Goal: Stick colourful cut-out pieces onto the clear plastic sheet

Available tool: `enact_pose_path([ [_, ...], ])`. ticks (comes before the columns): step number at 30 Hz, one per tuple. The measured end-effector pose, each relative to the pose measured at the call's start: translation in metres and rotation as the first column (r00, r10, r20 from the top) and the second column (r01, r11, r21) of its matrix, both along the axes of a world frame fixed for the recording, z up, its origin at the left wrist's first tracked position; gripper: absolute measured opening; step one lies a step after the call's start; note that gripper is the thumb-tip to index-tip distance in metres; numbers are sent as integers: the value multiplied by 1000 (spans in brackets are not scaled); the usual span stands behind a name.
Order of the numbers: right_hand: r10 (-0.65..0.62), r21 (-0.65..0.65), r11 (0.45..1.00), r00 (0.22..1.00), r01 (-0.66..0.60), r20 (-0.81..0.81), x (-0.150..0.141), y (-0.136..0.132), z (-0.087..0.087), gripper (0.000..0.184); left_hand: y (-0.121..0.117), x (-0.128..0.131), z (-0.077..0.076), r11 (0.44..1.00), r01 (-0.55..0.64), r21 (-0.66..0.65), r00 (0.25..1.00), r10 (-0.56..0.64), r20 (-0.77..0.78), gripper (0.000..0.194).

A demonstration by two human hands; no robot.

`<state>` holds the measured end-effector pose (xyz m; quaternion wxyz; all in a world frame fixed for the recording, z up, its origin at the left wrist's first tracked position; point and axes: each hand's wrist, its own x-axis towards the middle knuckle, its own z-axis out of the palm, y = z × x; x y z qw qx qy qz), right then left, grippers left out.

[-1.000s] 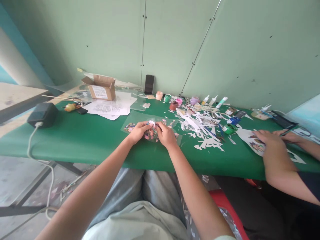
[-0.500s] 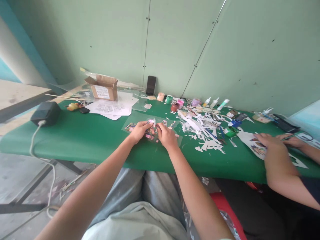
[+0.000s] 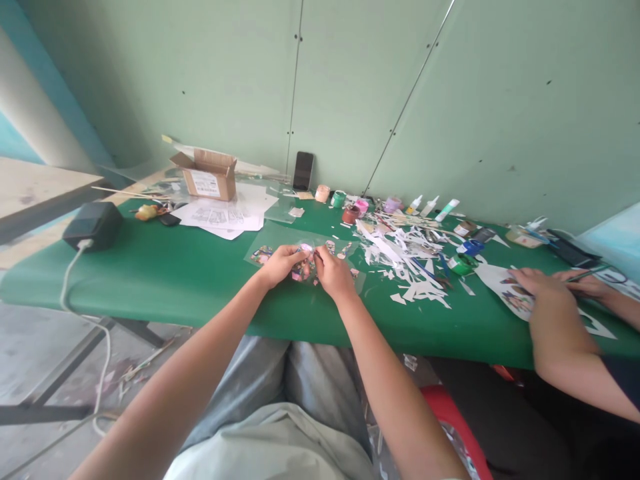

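My left hand (image 3: pixel 281 264) is closed on the edge of a small colourful paper cutout (image 3: pixel 305 251), pinched between thumb and fingers. Close beside it, my right hand (image 3: pixel 332 270) is also closed, its fingertips meeting at the cutout's right side; whether it grips the cutout or a small dark thing there I cannot make out. Below both hands a clear plastic sheet (image 3: pixel 280 237) lies on the green tabletop (image 3: pixel 200 287), with several printed colourful cutouts on it.
To the right lie a heap of white paper scraps (image 3: pixel 400 257) and paint jars (image 3: pixel 463 264). Further right, another person's hand (image 3: pixel 537 281) rests on printed paper. A cardboard box (image 3: pixel 210 177), printed sheets (image 3: pixel 220 215), a phone (image 3: pixel 303 171) and a black adapter (image 3: pixel 93 223) stand or lie about.
My hands stay almost in place; the cutout between them has turned slightly. The other person's far hand has shifted a little along the paper.
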<state>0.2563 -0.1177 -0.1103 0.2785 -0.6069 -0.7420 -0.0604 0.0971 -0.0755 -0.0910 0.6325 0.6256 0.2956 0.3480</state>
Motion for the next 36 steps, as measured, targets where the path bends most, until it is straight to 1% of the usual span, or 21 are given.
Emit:
enact_pose_path([
  [7,62,-2,998,995,-62,-84,3,-3,1,25,-2,-1,3,998,56,9,998,-56,-22,40],
  [11,57,-10,998,994,-58,-95,4,-3,1,25,-2,-1,4,997,72,14,997,-71,-28,38],
  [16,93,2,996,993,-93,-78,6,-2,0,25,-3,-2,4,996,87,19,996,-86,-30,36],
  [24,34,15,999,999,-34,12,5,-2,-3,25,-3,-2,3,993,118,16,993,-118,-33,37],
  [31,-1,28,1000,999,0,42,2,-3,-3,25,-2,-1,3,990,141,9,989,-141,-32,38],
  [36,-2,49,999,1000,0,27,0,-1,-3,25,-3,0,3,995,103,10,995,-103,-9,41],
])
